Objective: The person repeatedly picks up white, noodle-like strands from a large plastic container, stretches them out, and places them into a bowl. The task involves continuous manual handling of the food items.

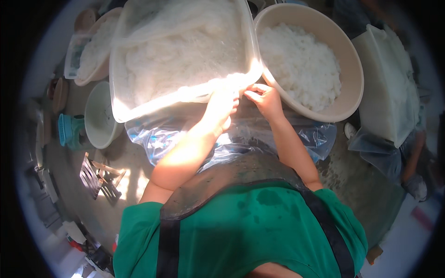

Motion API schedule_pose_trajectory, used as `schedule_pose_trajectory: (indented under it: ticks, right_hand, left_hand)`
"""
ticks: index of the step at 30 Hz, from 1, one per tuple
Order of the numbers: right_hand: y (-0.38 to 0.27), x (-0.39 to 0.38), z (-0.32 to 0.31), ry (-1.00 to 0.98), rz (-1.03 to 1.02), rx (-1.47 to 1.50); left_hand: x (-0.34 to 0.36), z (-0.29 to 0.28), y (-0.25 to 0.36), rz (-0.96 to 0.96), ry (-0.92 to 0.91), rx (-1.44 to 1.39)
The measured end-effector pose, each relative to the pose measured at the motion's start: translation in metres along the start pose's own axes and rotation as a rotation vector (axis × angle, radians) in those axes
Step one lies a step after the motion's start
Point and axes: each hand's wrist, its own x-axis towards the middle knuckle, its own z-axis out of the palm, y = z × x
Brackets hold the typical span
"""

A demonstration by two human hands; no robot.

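A large white rectangular tub (116, 88) stands in front of me, filled with white, stringy, fluffy material (185, 65) that looks wet. My left hand (223, 105) is at its near rim, fingers curled; strong sunlight washes out what they may hold. Close beside it, near the tub's right corner, my right hand (265, 99) has thumb and fingers pinched together. Anything between those fingertips is too small or too bright to make out. To the right, a round beige basin (350, 69) touches the tub and holds white fluffy clumps (301, 65).
Clear plastic sheeting (148, 136) hangs below the tub, by my apron (232, 173). Left are a pale green basin (99, 116), a blue-green stool (72, 132) and a slatted wooden piece (92, 176). At right stands another white tub (375, 83), with a person's foot (416, 187) beyond.
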Motion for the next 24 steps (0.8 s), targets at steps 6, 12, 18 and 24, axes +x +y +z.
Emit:
schedule_pose_trajectory:
  ticks: [6, 12, 18, 24]
  right_hand:
    - [-0.006, -0.010, -0.006, 0.018, 0.057, -0.042]
    - [-0.006, -0.021, -0.018, 0.095, 0.111, -0.016]
    - [-0.051, -0.034, -0.017, -0.068, -0.057, -0.131]
    - [-0.115, 0.003, -0.017, 0.020, -0.424, -0.174]
  left_hand:
    - [-0.009, -0.008, -0.006, 0.032, 0.073, 0.053]
    - [-0.015, -0.006, -0.015, 0.129, 0.071, 0.183]
    - [-0.017, 0.019, -0.001, -0.029, -0.032, 0.252]
    - [-0.006, 0.025, 0.082, 0.116, -0.295, 0.009]
